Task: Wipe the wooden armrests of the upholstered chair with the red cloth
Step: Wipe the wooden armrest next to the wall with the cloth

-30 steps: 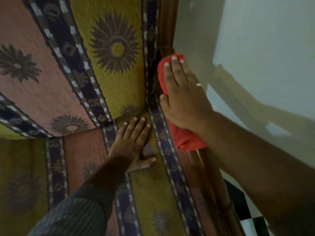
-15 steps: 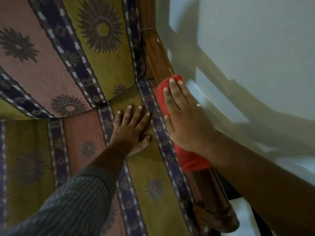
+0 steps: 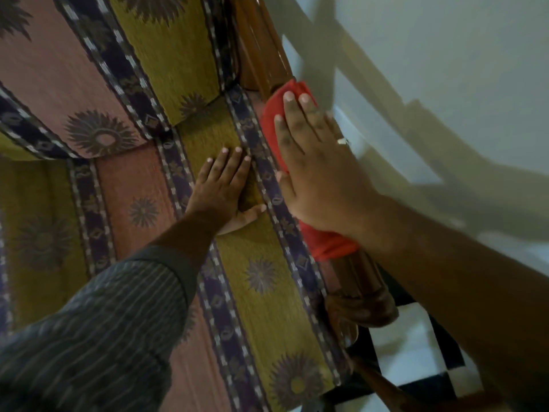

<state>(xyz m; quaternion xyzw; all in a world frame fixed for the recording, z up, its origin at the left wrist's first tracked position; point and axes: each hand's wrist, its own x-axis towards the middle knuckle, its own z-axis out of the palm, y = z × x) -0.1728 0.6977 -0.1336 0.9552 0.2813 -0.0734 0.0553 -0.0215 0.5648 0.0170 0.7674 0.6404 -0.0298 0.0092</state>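
Note:
The chair's right wooden armrest (image 3: pixel 361 278) runs from the seat back down to a rounded front end. A red cloth (image 3: pixel 325 243) lies along its middle, pressed flat under my right hand (image 3: pixel 315 171), fingers stretched toward the back. The cloth's far end shows beyond my fingertips. My left hand (image 3: pixel 221 191) rests palm down, fingers spread, on the patterned seat cushion (image 3: pixel 261 292) just left of the armrest, holding nothing. The other armrest is out of view.
The upholstered backrest (image 3: pixel 142 55) in pink, yellow and dark blue stripes fills the upper left. A pale wall (image 3: pixel 445 84) stands close on the right of the chair. Black and white floor tiles (image 3: pixel 416 337) show below the armrest's front end.
My right hand has slid the red cloth along the armrest from the joint at the backrest toward the front end. My left hand has stayed flat on the seat.

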